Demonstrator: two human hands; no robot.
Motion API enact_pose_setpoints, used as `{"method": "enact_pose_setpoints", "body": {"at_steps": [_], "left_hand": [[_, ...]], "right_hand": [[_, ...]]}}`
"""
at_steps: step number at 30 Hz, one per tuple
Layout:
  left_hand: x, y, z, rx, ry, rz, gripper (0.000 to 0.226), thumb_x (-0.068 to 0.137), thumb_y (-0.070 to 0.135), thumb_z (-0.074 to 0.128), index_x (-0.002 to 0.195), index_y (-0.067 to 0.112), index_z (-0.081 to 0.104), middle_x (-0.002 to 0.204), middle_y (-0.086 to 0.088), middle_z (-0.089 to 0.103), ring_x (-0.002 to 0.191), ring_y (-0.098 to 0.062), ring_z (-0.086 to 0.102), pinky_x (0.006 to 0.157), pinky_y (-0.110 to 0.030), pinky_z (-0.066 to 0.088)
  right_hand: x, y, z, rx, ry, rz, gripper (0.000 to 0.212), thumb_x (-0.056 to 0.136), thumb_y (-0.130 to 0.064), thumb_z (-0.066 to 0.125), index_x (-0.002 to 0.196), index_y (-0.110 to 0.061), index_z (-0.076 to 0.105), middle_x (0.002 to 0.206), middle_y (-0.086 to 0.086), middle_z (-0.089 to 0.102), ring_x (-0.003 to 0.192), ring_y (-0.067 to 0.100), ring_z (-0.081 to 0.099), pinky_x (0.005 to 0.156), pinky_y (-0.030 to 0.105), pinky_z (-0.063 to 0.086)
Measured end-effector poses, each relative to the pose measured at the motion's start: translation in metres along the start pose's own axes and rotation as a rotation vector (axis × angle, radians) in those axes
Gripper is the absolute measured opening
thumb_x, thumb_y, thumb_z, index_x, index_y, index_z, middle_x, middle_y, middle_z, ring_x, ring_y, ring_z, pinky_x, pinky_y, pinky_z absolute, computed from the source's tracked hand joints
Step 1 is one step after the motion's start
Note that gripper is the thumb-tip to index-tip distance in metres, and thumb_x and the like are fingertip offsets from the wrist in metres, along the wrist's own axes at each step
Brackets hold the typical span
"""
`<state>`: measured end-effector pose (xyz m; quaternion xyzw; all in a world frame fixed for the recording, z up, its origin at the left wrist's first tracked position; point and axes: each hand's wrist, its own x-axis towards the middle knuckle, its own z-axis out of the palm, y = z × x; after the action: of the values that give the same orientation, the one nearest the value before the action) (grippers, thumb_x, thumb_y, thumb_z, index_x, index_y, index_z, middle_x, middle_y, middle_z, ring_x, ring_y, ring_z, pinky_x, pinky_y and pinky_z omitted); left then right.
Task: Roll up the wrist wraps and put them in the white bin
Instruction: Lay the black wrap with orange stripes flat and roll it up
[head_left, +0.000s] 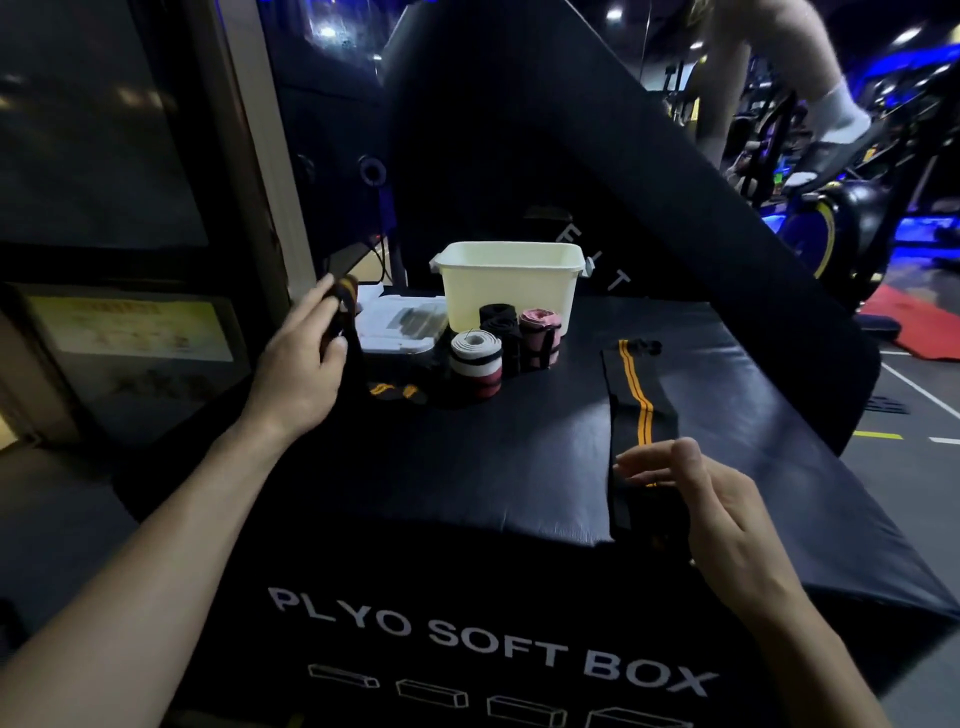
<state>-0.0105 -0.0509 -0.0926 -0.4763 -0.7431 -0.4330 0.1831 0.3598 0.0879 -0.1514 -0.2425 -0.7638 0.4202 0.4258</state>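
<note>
My left hand grips a rolled black-and-orange wrap, lifted above the box's far-left edge. My right hand hovers, fingers loose and holding nothing, over the near end of a flat black wrap with orange stripes along the box's right side. The white bin stands at the far edge; three rolled wraps stand just before it.

Both forearms bare, no sleeves; left hand, right hand ungloved.
</note>
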Motion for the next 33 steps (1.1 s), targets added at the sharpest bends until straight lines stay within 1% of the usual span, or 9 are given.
{"method": "enact_pose_setpoints", "body": {"at_steps": [6,9,12,15,18,22,26,28,33], "left_hand": [[0.001,0.077,-0.041,-0.358,0.074,0.169,0.039,0.096,-0.007,0.06,0.128,0.013,0.07,0.137,0.01,0.065,0.126,-0.008,0.062,0.106,-0.027,0.05],[-0.013,0.109,-0.042,-0.516,-0.08,0.123,0.048,0.089,-0.007,0.064,0.125,0.024,0.071,0.124,0.01,0.073,0.116,-0.012,0.068,0.098,-0.029,0.055],[-0.029,0.129,-0.03,-0.542,-0.345,0.106,0.053,0.082,-0.006,0.065,0.127,0.022,0.072,0.11,0.007,0.077,0.106,-0.02,0.072,0.094,-0.038,0.059],[-0.046,0.142,-0.016,-0.608,-0.55,0.167,0.077,0.085,-0.026,0.06,0.111,0.045,0.076,0.103,0.023,0.076,0.099,0.0,0.07,0.086,-0.016,0.054],[-0.055,0.145,-0.001,-0.739,-0.564,0.161,0.071,0.08,-0.035,0.049,0.108,0.022,0.081,0.115,0.009,0.077,0.113,-0.009,0.07,0.093,-0.02,0.053],[-0.06,0.149,0.014,-0.852,-0.463,0.231,0.049,0.068,-0.028,0.052,0.089,0.009,0.077,0.096,0.001,0.08,0.099,-0.021,0.074,0.087,-0.028,0.057],[-0.063,0.152,0.028,-0.865,-0.381,0.308,0.025,0.062,-0.004,0.053,0.061,0.017,0.067,0.084,-0.003,0.079,0.115,-0.028,0.064,0.101,-0.039,0.048],[-0.066,0.148,0.039,-0.912,-0.345,0.262,0.036,0.062,-0.01,0.055,0.058,0.025,0.062,0.092,-0.006,0.08,0.13,-0.025,0.057,0.11,-0.038,0.042],[-0.081,0.138,0.059,-0.99,-0.154,-0.035,0.022,0.081,0.002,0.07,0.089,0.018,0.057,0.127,-0.004,0.068,0.129,-0.019,0.06,0.109,-0.045,0.048]], "right_hand": [[-0.008,-0.017,0.0,-0.001,0.044,-0.055,0.041,0.104,-0.051,0.044,0.104,-0.025,0.077,0.102,-0.001,0.076,0.095,0.018,0.074,0.081,0.056,0.059],[-0.012,-0.034,0.009,-0.084,0.021,-0.134,0.015,0.099,-0.029,0.063,0.109,-0.028,0.074,0.103,-0.011,0.076,0.094,0.007,0.072,0.078,0.035,0.058],[-0.014,-0.048,0.026,0.038,-0.101,-0.132,0.032,0.095,-0.031,0.066,0.127,-0.023,0.066,0.118,-0.013,0.073,0.113,0.003,0.067,0.097,0.031,0.054],[-0.011,-0.057,0.04,0.2,-0.145,0.013,0.041,0.1,-0.053,0.054,0.127,-0.023,0.064,0.12,-0.005,0.071,0.115,0.009,0.067,0.102,0.041,0.053],[-0.006,-0.06,0.04,0.379,-0.111,0.281,0.054,0.095,-0.068,0.05,0.109,-0.02,0.07,0.109,0.003,0.074,0.101,0.018,0.073,0.092,0.048,0.058],[-0.002,-0.055,0.035,0.608,-0.22,0.527,0.076,0.078,-0.084,0.051,0.11,-0.021,0.077,0.106,0.012,0.076,0.084,0.025,0.069,0.076,0.038,0.051],[0.0,-0.049,0.033,0.607,-0.212,0.352,0.032,0.096,-0.041,0.062,0.126,-0.031,0.07,0.121,0.0,0.072,0.104,0.02,0.068,0.078,0.036,0.054],[0.001,-0.043,0.033,0.554,-0.118,0.212,0.046,0.091,-0.012,0.07,0.134,-0.029,0.065,0.133,-0.005,0.068,0.122,0.017,0.064,0.096,0.043,0.054],[0.001,-0.04,0.036,0.515,-0.026,0.036,0.06,0.092,0.004,0.066,0.144,-0.025,0.055,0.145,-0.012,0.059,0.14,0.005,0.047,0.119,0.045,0.037]]}}
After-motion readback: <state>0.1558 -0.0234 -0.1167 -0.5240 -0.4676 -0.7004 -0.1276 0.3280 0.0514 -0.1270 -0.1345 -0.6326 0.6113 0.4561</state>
